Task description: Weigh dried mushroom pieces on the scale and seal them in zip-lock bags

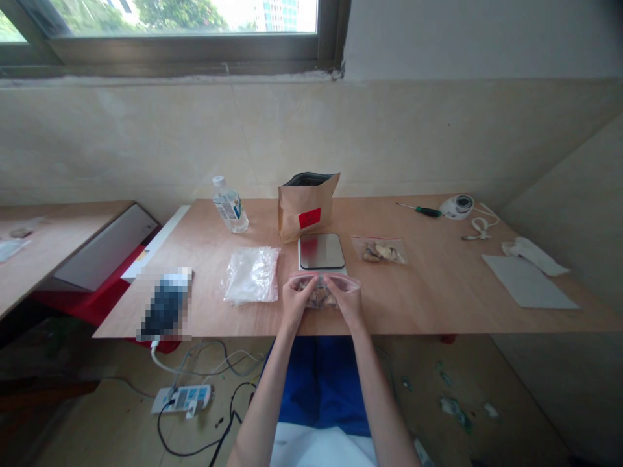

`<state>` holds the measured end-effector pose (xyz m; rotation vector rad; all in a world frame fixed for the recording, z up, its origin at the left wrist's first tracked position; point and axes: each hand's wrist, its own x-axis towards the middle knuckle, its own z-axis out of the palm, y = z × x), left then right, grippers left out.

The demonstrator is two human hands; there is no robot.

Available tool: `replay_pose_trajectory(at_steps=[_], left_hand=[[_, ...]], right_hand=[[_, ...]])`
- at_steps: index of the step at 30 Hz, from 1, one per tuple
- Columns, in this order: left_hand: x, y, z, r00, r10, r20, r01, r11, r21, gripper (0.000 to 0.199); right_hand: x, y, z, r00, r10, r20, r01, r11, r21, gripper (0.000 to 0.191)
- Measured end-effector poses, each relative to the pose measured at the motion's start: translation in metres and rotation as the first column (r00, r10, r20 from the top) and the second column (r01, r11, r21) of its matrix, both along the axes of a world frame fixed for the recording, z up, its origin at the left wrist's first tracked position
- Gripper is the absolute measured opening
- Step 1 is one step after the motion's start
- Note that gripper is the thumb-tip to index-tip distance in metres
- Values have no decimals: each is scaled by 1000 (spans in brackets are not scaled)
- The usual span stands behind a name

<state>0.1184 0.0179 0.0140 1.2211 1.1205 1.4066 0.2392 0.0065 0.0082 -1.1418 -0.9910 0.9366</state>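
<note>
Both my left hand [296, 301] and my right hand [348, 298] grip the pink-sealed top edge of a clear zip bag [318, 297] at the table's front edge. The bag holds brown pieces, perhaps dried food, and my hands partly hide it. Just beyond it stands a flat metal kitchen scale [321, 251]. A second zip bag of brown pieces [378, 251] lies to the right of the scale. A folded clear plastic bag [252, 275] lies to the left of my hands.
A kraft paper pouch [305, 207] with a red label and a water bottle [230, 206] stand at the back of the wooden table [438, 292]. A screwdriver [421, 210], white device [457, 206], and grey sheet [528, 282] lie right. A blurred phone [165, 305] lies left.
</note>
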Motion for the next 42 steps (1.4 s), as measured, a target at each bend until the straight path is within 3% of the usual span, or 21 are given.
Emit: replay_pose_trajectory(at_steps=[6,16,21,24,28,33,42], left_hand=[[-1,0,5,999,-8,-38,12,995,101,19],[0,-2,5,998,4,-69,2,996,92,18],[0,-1,3,1000,22,12,-23,999,26,23],[-4,2,0,992,114,61,-114,994,-2,26],[-10,6,-3,980,189,65,-191,981,28,35],[-10,7,-4,980,181,82,-184,983,31,37],[-7,6,6,981,165,100,-168,986,22,42]], right_hand=[[-4,1,0,1000,14,22,-15,999,40,19],[-12,-5,5,994,-79,71,70,991,118,17],[-8,-6,6,996,-83,39,81,995,49,25],[-2,-4,1,987,-162,11,163,986,-25,36],[3,-2,-5,972,-234,-1,234,972,-26,40],[2,-2,-4,974,-220,-62,216,974,-66,44],[4,2,-6,948,-304,-89,294,949,-113,59]])
